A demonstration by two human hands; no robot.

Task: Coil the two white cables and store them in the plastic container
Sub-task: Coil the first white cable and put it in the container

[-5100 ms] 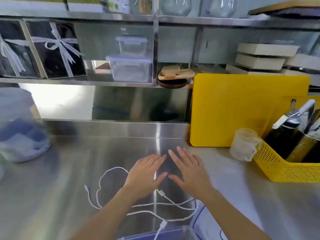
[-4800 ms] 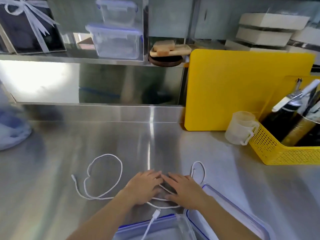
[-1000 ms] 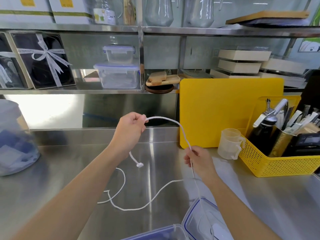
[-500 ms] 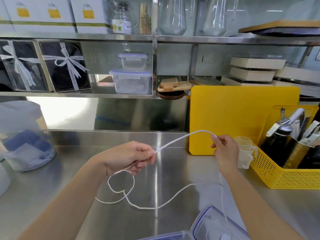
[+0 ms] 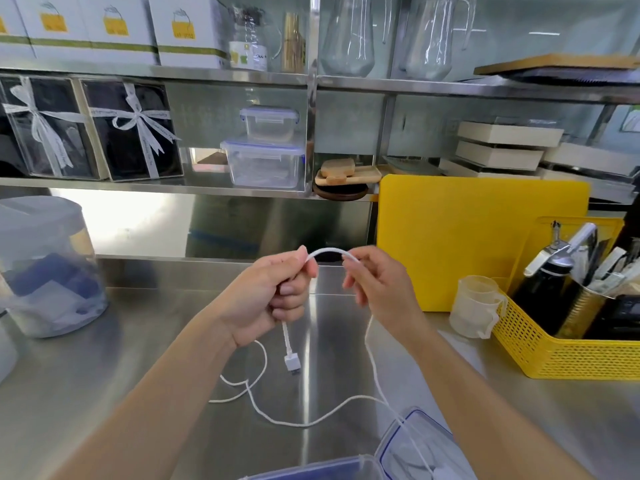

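Note:
Both hands are raised above the steel counter (image 5: 86, 393) with a white cable (image 5: 329, 251) arching between them. My left hand (image 5: 273, 296) grips it in curled fingers, and the cable's connector end (image 5: 290, 362) dangles below that fist. My right hand (image 5: 374, 282) pinches the cable a short way along; from there it hangs down toward the clear lid (image 5: 412, 445) at the bottom edge. More white cable (image 5: 294, 422) lies in loose curves on the counter; where one cable ends and the other starts is unclear. The plastic container's blue rim (image 5: 311, 472) shows at the bottom edge.
A yellow cutting board (image 5: 478, 237) leans at the back right. A translucent measuring cup (image 5: 476, 306) and a yellow basket (image 5: 568, 351) of bottles stand at the right. At the left stands a large lidded plastic tub (image 5: 45, 268). Shelves behind hold boxes and containers.
My hands have come close together, so the cable span between them has shrunk to a short arch. The connector end now hangs below my left fist.

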